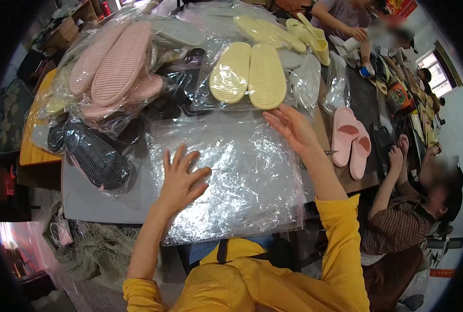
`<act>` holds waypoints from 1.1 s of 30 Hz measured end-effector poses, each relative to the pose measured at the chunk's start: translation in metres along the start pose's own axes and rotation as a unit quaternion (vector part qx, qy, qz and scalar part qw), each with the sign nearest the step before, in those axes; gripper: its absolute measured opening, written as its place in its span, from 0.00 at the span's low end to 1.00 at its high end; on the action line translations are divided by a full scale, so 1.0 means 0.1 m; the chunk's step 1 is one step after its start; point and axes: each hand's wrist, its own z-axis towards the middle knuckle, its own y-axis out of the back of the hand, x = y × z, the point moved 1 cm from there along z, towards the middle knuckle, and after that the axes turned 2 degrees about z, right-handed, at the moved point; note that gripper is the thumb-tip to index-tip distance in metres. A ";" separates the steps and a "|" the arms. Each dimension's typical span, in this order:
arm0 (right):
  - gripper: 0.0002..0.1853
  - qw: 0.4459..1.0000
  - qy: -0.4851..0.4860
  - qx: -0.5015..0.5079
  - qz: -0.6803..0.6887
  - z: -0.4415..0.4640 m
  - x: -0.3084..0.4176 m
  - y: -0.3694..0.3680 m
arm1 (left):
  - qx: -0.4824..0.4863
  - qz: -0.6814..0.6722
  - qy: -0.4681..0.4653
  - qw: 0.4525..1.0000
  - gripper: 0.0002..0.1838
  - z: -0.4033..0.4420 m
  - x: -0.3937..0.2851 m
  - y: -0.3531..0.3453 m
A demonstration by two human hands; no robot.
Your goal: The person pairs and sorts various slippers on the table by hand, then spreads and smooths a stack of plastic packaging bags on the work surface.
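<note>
My left hand [182, 179] lies with fingers spread on a stack of clear plastic bags [231, 182] at the table's front edge. Just past the bags' upper right corner is my right hand [292, 127], its fingers apart and the fingertips close to the heel of a yellow slipper. That yellow pair [249, 75] rests soles up, side by side, on clear plastic beyond the bags; whether my fingertips touch it I cannot tell. A pink pair of slippers [351, 143] sits to the right of my right hand, partly overlapping.
Bagged pink slippers [122, 65] are heaped at the back left, above a bagged black slipper [96, 156]. More yellow slippers [312, 39] lie at the back. One co-worker in a striped top [400, 223] sits at the right; another person [340, 18] works at the far right.
</note>
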 end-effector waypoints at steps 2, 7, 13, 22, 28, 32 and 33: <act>0.17 1.000 -0.006 -0.025 -0.006 0.27 -0.05 -0.02 | 0.017 -0.005 0.011 1.000 0.16 -0.01 0.02 -0.02; 0.16 0.977 0.167 -0.083 -0.098 0.58 0.07 -0.25 | 0.040 -0.035 0.037 0.998 0.36 0.01 0.12 -0.05; 0.26 0.866 0.427 -0.044 -0.259 -0.04 1.09 -0.88 | 0.043 -0.052 0.062 0.996 0.40 0.03 0.17 -0.02; 0.14 0.762 0.435 0.033 -0.478 -1.62 1.90 -1.27 | 0.036 -0.029 0.054 0.997 0.29 0.14 0.22 0.08; 0.17 0.699 0.310 0.211 -0.609 -1.38 0.73 -1.90 | -0.081 -0.393 0.159 0.902 0.23 0.10 0.49 -0.01; 0.18 0.740 0.302 0.247 -0.548 -0.99 0.27 -1.54 | -0.090 -0.690 0.294 0.656 0.34 0.09 0.60 0.02; 0.18 0.764 0.276 0.235 -0.533 -0.94 0.25 -1.40 | -0.093 -0.702 0.293 0.643 0.35 0.09 0.59 0.03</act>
